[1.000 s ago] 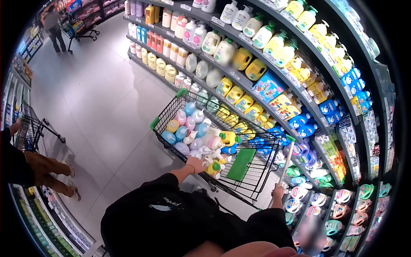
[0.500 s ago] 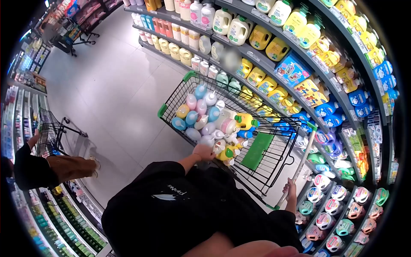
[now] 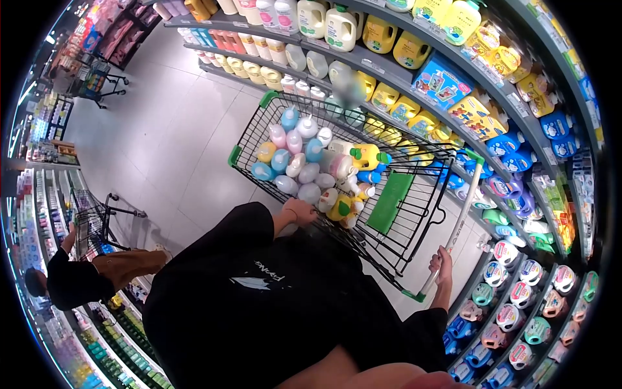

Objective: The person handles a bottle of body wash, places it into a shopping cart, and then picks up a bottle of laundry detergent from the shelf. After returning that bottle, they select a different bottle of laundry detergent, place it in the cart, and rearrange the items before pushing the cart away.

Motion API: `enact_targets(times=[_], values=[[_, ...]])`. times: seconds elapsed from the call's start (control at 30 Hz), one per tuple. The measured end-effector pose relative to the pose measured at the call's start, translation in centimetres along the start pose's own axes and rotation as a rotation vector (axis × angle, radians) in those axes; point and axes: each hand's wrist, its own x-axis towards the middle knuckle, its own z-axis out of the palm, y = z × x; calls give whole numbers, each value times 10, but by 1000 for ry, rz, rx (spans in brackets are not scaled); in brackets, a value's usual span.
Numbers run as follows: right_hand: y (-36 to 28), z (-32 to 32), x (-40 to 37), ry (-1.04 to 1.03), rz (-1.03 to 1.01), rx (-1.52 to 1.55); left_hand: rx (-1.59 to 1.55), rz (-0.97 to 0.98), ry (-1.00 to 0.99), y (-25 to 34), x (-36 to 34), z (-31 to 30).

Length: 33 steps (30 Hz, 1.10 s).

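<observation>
I have the right hand [image 3: 440,264] wrapped around the pale handle [image 3: 462,211] of the shopping cart [image 3: 414,223], closer to the handle's near end than its far one. The left hand [image 3: 299,212] is at the cart's near side, fingers bent inward; whether it is clamped on the rim I can't tell, since its own back covers the spot. The cart lies just ahead of both grips. Its long axis runs from the right grip out past the left one, so the front end, with its two green corners, points leftward and slightly forward; the handle lies crosswise to that.

Bottles [image 3: 295,165] crowd the basket right beside the left hand, overlapping so that I can't make out the lower ones. A green panel [image 3: 390,202] sits between the two grips. Black clothing [image 3: 253,305] hides part of the near side. Beyond the cart from both hands, a blurred patch covers some of the shelves [image 3: 372,65]. Well left of the left grip, another person [image 3: 84,279] stands at a second cart [image 3: 94,220], its details indistinct.
</observation>
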Motion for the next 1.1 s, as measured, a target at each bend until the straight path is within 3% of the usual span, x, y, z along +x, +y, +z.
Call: enact_targets(times=[0.27,0.33,0.43,0.6,0.73,0.9,1.0,1.03,1.1], values=[[-8,53,12,25,-9,-22,34,36,-22,-55,36,-25],[-6,61,16,57,-21,-44,42,47,-124,-66,41,-44],[1,84,28,421,-99,-326,54,105,-202,-86,59,-58],[4,123,38,633,-226,-505,40,162,-224,-115,69,-89],[5,118,46,628,-113,-581,49,180,-190,-134,75,-112],[-12,135,50,662,95,-971,-6,196,-199,-151,84,-130],[-11,182,35,788,-10,-1483,25,214,-218,-155,89,-135],[-10,209,26,804,-6,-1409,41,224,-220,-155,91,-135],[-13,274,4,660,-265,-1400,50,226,-218,-154,92,-143]])
